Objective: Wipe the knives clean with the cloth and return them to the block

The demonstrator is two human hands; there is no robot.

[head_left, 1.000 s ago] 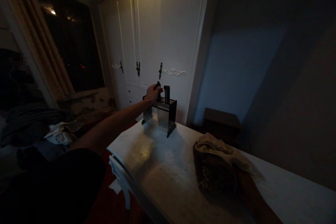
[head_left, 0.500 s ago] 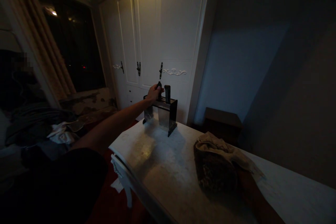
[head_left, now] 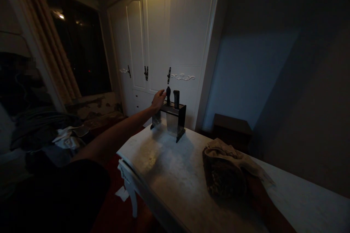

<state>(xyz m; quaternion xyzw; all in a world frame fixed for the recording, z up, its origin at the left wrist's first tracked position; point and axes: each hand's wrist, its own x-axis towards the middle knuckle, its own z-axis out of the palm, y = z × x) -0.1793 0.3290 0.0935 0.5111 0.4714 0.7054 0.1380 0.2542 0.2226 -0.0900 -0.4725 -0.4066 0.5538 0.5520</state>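
Rack [head_left: 172, 110]: stood upright on the pale table [head_left: 161, 167], cloudy grey between black sides.
Handles [head_left: 176, 99]: two, black, rose from its top.
Left hand [head_left: 159, 100]: was unclenched beside one handle.
Right hand [head_left: 253, 184]: met a brown cloth [head_left: 226, 153]; I could not tell its grip.

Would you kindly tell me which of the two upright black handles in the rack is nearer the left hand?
It is the slimmer handle, at left in the picture, close beside the left hand; the broader, straighter handle stands farther right.
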